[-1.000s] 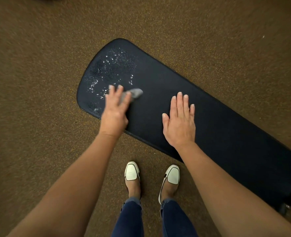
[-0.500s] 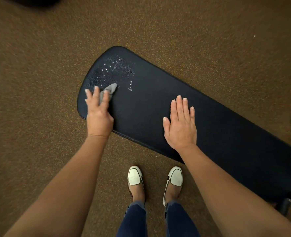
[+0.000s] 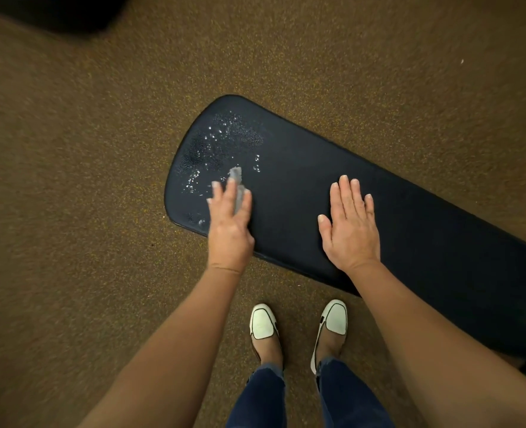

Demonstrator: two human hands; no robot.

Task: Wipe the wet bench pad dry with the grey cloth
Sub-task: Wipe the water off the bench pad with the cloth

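your left hand (image 3: 230, 223) pinches the small grey cloth (image 3: 238, 188) against the wet end of the dark padded bench pad (image 3: 409, 217); your right hand (image 3: 349, 225) lies spread flat. so small a cloth may just smear the droplets (image 3: 218, 140).

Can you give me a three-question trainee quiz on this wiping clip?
1. True or false: the right hand lies flat on the bench pad.
2. Which hand holds the grey cloth?
3. The water drops sit: A) at the pad's rounded end B) under the right hand C) on the carpet.

Key: 1 true; 2 the left hand; 3 A.
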